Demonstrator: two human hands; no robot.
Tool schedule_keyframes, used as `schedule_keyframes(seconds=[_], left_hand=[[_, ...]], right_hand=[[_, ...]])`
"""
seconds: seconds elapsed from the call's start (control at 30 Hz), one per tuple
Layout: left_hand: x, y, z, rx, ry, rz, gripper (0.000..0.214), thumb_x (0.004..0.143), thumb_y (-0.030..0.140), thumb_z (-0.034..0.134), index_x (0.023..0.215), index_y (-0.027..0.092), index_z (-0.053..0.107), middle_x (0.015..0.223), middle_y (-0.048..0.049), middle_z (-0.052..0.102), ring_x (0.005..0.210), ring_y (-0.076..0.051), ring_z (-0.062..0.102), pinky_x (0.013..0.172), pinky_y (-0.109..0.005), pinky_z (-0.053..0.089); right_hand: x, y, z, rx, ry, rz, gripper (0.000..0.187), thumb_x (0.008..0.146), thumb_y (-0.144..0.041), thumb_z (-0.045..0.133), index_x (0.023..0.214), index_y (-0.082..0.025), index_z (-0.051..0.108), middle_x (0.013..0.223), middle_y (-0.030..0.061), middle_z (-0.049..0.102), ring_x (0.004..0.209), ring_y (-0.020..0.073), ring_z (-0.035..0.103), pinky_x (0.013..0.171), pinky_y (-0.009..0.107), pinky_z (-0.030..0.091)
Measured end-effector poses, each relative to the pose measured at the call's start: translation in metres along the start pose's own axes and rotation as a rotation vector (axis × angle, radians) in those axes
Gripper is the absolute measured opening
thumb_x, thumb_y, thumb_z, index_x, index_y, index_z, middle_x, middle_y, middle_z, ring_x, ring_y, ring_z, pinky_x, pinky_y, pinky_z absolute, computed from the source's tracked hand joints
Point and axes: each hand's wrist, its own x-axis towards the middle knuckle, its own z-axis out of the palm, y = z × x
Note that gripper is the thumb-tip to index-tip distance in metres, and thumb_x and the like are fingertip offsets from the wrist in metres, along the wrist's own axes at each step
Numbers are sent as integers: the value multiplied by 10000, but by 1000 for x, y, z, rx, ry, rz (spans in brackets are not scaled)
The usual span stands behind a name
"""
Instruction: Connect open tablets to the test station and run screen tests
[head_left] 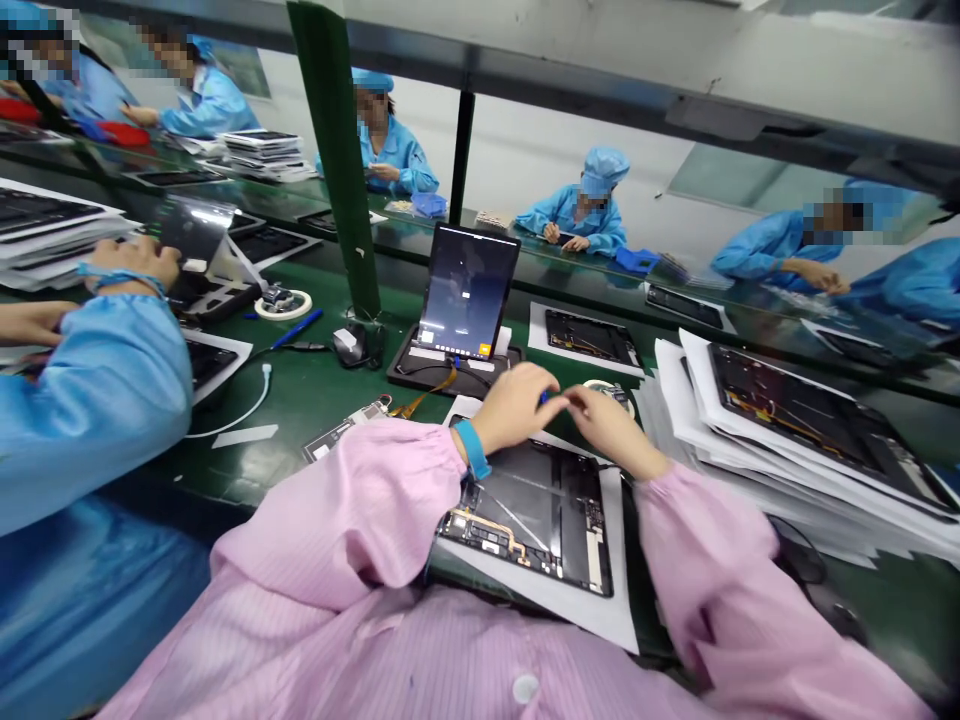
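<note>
My left hand [519, 405] and my right hand [609, 424] meet above the far edge of an opened tablet [541, 510] that lies on a white sheet in front of me. Both hands are pinched closed around a small blue item [545, 396] held between their fingertips; I cannot make out what it is. The tablet shows its dark inner frame, a circuit board and an orange flex cable along its near edge. A blue wrist strap [472, 449] circles my left wrist. Both my sleeves are pink.
A lit tablet [466, 291] stands in a dock behind my hands. A stack of opened tablets on white sheets [795, 440] sits at right. A co-worker's blue sleeve [97, 390] fills the left. Tape roll [283, 303], blue pen [296, 329], mouse [349, 344] and green post [337, 160] lie beyond.
</note>
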Motion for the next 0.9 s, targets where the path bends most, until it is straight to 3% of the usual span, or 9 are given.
schedule_keyframes(seconds=[0.07,0.17,0.27,0.43,0.5,0.6,0.67,0.77,0.9], left_hand=[[6,-18,-27,49,177,-151,232,937,310,419,1054,189,579,1118,-83,637,1094,-204,539,997,-346,397],[5,-66,-67,180,393,-562,429,847,202,461,1269,121,474,1243,-140,588,1167,-239,518,1016,-364,382],[-4,-117,-95,254,244,-880,515,800,269,524,1282,89,497,1269,-190,577,1187,-297,520,965,-389,414],[-17,-156,-98,245,114,-863,320,793,442,589,959,187,687,1085,-107,681,1105,-293,552,953,-388,420],[-20,-157,-93,282,116,-860,316,810,444,575,945,179,681,1070,-121,671,1098,-300,543,954,-406,419],[-21,-146,-91,382,220,-827,386,807,424,586,1061,137,628,1149,-171,616,1144,-331,503,977,-443,400],[-20,-127,-90,392,263,-728,454,797,422,589,1140,125,584,1197,-174,592,1150,-325,500,978,-429,396],[-23,-86,-87,186,-42,-537,332,826,437,525,964,161,647,1000,-94,678,929,-247,606,852,-342,446],[-36,-38,-69,-5,-551,-407,311,758,496,584,763,191,644,772,-32,689,709,-194,612,655,-277,431]], right_hand=[[33,-15,21,14,60,57,355,873,-167,478,1209,-87,558,1005,171,647,921,254,624,861,393,465],[58,-25,33,105,76,32,394,830,-163,516,1214,-97,579,981,151,648,916,249,615,854,369,458],[51,-27,11,222,93,21,346,850,-179,401,1097,-114,634,885,109,650,835,216,619,803,351,480],[-15,-42,-42,981,106,5,303,874,-311,407,1069,-189,604,703,28,577,726,192,596,707,356,498],[-47,-47,-48,1130,180,60,146,844,-344,549,897,-218,599,566,-20,479,639,173,558,640,322,473],[-84,-41,-35,1172,318,210,283,882,-436,561,700,-224,523,410,-82,249,398,110,339,480,271,366],[-99,-27,-17,1240,262,300,347,907,-529,485,793,-215,578,414,-68,336,384,111,344,440,265,331],[-112,-5,12,1224,146,357,378,866,-556,547,987,-202,602,699,28,617,615,156,560,509,264,404],[-116,9,34,972,256,343,194,836,-378,640,893,-205,573,624,-24,583,503,108,476,477,234,355]])
